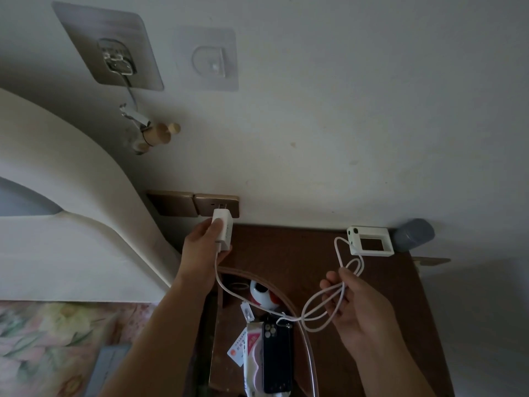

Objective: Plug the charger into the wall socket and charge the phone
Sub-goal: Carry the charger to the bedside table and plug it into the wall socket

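My left hand (203, 247) grips a white charger block (223, 229) and holds it up against the gold wall socket (217, 204), its prongs at the socket's slots. A white cable (226, 285) runs from the block down across the nightstand and loops up into my right hand (347, 308), which holds several coils of it. The phone (277, 358), black, lies camera side up near the front of the brown nightstand (372, 282), below the cable loops.
A gold switch plate (171, 203) sits left of the socket. A white framed device (369, 240) and a grey cylinder (413, 234) stand at the nightstand's back. A tissue pack (252, 356), a card and a red-white ball lie near the phone. The padded headboard (71, 196) rises on the left.
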